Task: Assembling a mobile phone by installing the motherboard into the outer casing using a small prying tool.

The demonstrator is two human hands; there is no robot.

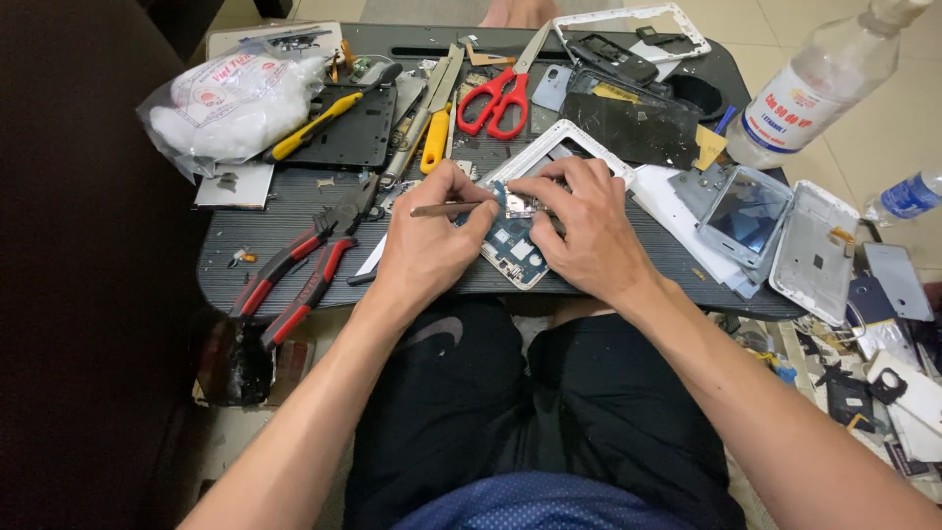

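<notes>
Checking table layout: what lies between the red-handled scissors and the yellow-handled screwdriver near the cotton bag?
In the head view, a yellow-handled utility knife and metal tweezers lie between the scissors and the screwdriver.

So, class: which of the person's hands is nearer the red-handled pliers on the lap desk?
Left. The left hand, holding a thin tool, lies just right of the red-handled pliers. The right hand rests farther right, beyond the blue circuit board.

Home repair corner, tiled floor (863,128): low dark lap table (245,236) crowded with pliers (294,270) at 9 o'clock, scissors (500,93) at 12, phone shells (814,250) at 3
</notes>
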